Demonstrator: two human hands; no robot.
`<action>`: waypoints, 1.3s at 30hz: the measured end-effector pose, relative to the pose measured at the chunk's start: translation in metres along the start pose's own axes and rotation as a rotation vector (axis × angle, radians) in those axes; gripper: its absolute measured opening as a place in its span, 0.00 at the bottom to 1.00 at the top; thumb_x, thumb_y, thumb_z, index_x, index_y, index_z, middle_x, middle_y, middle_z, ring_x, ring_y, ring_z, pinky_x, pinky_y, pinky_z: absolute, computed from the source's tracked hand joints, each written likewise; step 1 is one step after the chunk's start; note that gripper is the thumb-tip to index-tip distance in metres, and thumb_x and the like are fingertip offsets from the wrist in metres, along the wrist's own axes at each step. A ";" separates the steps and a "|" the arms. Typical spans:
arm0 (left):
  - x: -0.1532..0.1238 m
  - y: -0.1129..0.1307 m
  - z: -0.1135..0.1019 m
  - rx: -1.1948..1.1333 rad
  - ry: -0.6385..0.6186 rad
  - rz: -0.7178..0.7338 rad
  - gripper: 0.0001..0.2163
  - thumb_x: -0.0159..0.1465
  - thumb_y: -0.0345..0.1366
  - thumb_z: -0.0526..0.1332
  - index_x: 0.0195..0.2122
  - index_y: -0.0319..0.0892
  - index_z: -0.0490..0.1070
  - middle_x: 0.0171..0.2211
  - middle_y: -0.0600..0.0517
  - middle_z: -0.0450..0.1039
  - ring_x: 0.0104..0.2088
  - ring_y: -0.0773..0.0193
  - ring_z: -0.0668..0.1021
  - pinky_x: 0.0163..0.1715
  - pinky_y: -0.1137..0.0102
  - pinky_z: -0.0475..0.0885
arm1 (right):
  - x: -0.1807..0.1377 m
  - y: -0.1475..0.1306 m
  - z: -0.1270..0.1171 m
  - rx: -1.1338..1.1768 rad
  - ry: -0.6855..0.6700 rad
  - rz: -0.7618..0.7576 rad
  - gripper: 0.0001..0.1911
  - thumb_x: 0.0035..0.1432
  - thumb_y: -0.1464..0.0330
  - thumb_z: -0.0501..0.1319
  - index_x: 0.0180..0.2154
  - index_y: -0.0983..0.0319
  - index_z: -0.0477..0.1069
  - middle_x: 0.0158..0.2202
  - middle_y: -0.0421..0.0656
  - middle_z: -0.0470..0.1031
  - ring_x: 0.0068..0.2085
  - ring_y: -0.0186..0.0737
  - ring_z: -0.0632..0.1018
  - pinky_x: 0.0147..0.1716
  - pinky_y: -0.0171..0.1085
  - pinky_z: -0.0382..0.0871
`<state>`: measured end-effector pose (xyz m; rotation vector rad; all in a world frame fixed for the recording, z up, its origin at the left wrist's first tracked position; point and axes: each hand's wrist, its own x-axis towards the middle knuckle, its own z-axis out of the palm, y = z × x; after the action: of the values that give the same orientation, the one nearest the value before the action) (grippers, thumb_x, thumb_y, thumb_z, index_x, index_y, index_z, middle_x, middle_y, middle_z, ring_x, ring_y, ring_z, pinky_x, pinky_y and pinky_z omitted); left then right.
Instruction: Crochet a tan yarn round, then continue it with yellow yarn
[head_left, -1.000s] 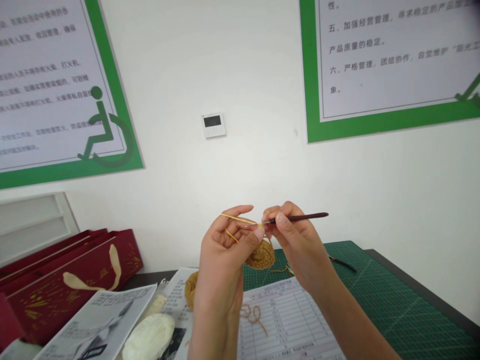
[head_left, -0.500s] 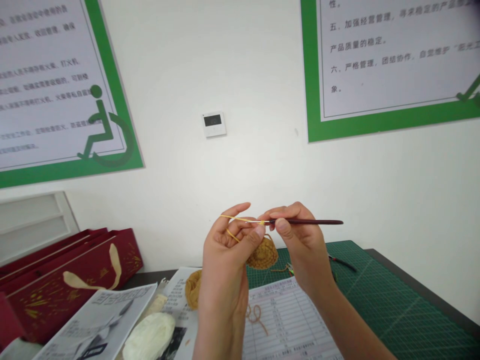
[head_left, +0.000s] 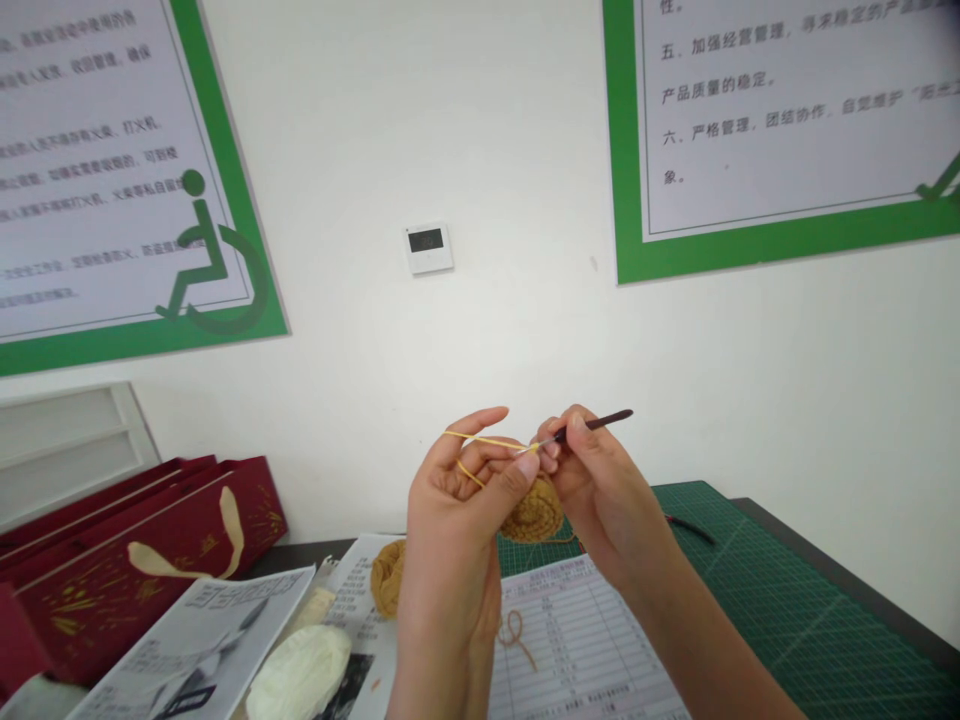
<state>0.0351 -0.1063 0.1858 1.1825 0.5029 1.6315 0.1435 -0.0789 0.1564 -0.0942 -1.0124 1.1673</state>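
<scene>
Between its thumb and fingers my left hand (head_left: pixel 469 490) pinches a round brown crochet piece (head_left: pixel 534 512), which hangs below the thumb. Yellow yarn (head_left: pixel 480 438) runs over the raised left index finger and loops round the lower fingers. My right hand (head_left: pixel 600 485) is closed on a crochet hook (head_left: pixel 600 422) with a dark handle, tilted up to the right. The hook's metal tip meets the yellow yarn at the left thumb, partly hidden by the fingers.
A brown yarn ball (head_left: pixel 388 580) and a white yarn ball (head_left: pixel 298 672) lie on papers at left. Dark red gift bags (head_left: pixel 150 560) stand behind them. A printed sheet (head_left: pixel 577 640) and a green cutting mat (head_left: pixel 780 590) cover the table, with dark-handled pliers (head_left: pixel 694 528) on the mat.
The hook has turned from nearly level to tilted, its handle end rising and moving left. My right hand has rotated with it. The crochet piece has shifted slightly right.
</scene>
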 end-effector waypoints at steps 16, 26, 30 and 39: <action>0.000 0.000 0.000 0.111 0.012 0.068 0.21 0.48 0.31 0.71 0.45 0.40 0.72 0.26 0.52 0.76 0.28 0.65 0.77 0.30 0.71 0.70 | -0.001 -0.011 -0.002 -0.320 0.055 -0.230 0.11 0.66 0.62 0.54 0.32 0.60 0.65 0.25 0.39 0.75 0.29 0.36 0.75 0.34 0.39 0.69; -0.001 0.000 0.000 0.174 0.031 0.098 0.22 0.48 0.31 0.72 0.44 0.40 0.73 0.26 0.51 0.77 0.27 0.63 0.78 0.28 0.70 0.71 | -0.004 -0.015 0.003 -0.445 0.058 -0.347 0.10 0.67 0.64 0.52 0.32 0.59 0.62 0.27 0.39 0.75 0.30 0.36 0.76 0.35 0.40 0.69; -0.001 0.000 0.001 0.204 0.040 0.128 0.21 0.48 0.31 0.71 0.44 0.40 0.73 0.25 0.51 0.77 0.27 0.63 0.78 0.27 0.71 0.71 | -0.006 -0.017 0.005 -0.514 0.063 -0.381 0.10 0.67 0.65 0.52 0.32 0.59 0.61 0.27 0.39 0.76 0.29 0.36 0.76 0.34 0.40 0.69; 0.001 0.002 -0.001 0.251 0.029 0.152 0.20 0.44 0.27 0.72 0.40 0.40 0.74 0.24 0.52 0.76 0.25 0.63 0.77 0.27 0.70 0.70 | -0.003 -0.011 -0.002 -0.534 0.093 -0.315 0.11 0.63 0.59 0.57 0.32 0.57 0.61 0.27 0.38 0.76 0.28 0.35 0.76 0.34 0.40 0.71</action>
<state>0.0330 -0.1065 0.1874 1.4123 0.6646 1.7534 0.1532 -0.0854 0.1593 -0.3929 -1.1859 0.5821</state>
